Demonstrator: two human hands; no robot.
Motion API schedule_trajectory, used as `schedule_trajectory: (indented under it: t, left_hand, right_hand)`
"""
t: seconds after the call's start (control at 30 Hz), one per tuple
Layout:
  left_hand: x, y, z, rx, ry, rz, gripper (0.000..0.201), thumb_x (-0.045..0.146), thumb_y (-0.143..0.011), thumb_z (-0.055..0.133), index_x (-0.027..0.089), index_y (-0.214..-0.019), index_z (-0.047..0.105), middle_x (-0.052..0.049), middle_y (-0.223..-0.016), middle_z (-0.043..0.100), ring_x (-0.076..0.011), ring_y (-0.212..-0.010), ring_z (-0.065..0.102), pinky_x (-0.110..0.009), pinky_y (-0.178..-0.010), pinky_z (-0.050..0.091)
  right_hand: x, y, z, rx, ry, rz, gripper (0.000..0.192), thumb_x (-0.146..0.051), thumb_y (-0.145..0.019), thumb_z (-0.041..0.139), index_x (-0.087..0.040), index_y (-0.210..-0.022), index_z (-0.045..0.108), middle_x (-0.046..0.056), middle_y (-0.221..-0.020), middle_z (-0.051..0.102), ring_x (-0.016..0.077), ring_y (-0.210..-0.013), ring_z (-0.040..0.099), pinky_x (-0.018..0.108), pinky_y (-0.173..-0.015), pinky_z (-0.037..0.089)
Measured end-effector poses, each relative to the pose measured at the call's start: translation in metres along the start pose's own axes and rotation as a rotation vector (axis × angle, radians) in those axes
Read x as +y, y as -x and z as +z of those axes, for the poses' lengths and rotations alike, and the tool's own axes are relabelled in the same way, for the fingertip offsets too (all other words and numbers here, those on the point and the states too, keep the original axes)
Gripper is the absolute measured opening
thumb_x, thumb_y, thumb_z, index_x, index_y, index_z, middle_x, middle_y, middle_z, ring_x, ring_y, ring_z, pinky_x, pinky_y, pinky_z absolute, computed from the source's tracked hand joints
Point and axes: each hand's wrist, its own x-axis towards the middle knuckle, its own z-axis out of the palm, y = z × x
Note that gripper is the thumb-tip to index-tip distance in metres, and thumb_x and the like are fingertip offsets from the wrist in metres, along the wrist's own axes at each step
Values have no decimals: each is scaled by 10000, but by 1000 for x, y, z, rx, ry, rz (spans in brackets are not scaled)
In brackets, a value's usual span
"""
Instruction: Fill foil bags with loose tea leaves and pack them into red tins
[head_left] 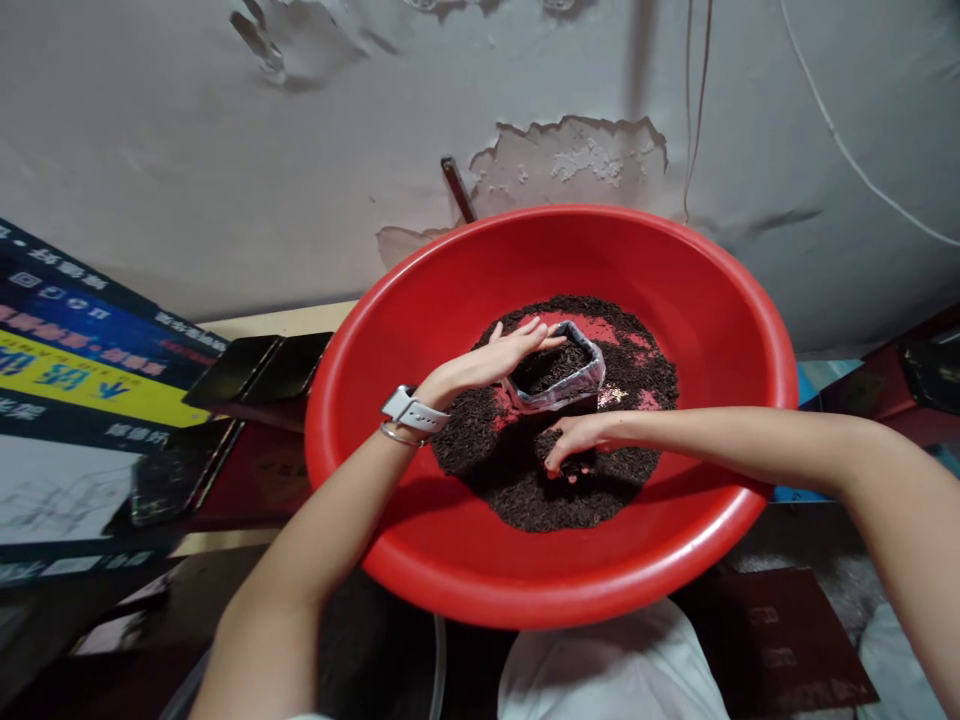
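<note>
A clear plastic bag (592,378) with its mouth open stands in a large red basin (555,590), filled with loose dark tea leaves. My left hand (517,350) lies along the bag's near-left rim, fingers stretched out flat toward its opening. Below the bag, my right hand (577,440) curls around a handful of the dark tea leaves (555,505), which are spread over the basin's floor. Part of its fingers is hidden by leaves and shadow. On my left wrist sits a watch (414,410) with a pale strap, beside a thin bangle.
Dark boxes (255,470) and a printed board (82,360) stand to the left. More dark red boxes (892,390) are on the right. Behind the basin rises a wall (337,170) with peeling paint and hanging cords (697,120).
</note>
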Motion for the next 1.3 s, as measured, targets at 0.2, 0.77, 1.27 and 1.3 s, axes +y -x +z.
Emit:
schedule_trajectory:
  t: [0.2,0.77,1.27,1.3]
  left_hand:
    - [-24,-4,-13,527,-151,-73,482,465,-954,411,222,-1337,576,-65,-1426,556,-235,-1350,456,-440,-1169,265]
    - [-27,-2,-15,681,-243,-120,380,364,-917,497,215,-1252,599,-109,-1335,613,-303,-1266,491,-513,-1138,201]
    - [-30,-4,-14,676,-258,-136,378,381,-916,509,217,-1242,607,-114,-1312,622,-308,-1248,502,-532,-1136,204]
    - [-31,-4,-14,671,-264,-140,381,383,-915,510,215,-1243,608,-116,-1307,624,-310,-1244,504,-531,-1136,202]
  right_hand:
    - [-36,17,4,-21,-83,-124,244,-211,-578,709,-156,-782,585,-40,-612,616,89,-494,547,181,-430,388]
    - [-127,42,-66,653,670,-364,531,-226,-697,783,-171,-1202,627,107,-1173,679,213,-1080,625,366,-961,477]
    - [-91,39,-62,686,1047,-338,355,-92,-826,596,-179,-1143,728,81,-1178,707,247,-1115,656,339,-991,465]
    - [-89,39,-61,678,1039,-339,353,-98,-836,585,-182,-1148,727,81,-1184,704,249,-1123,654,342,-997,465]
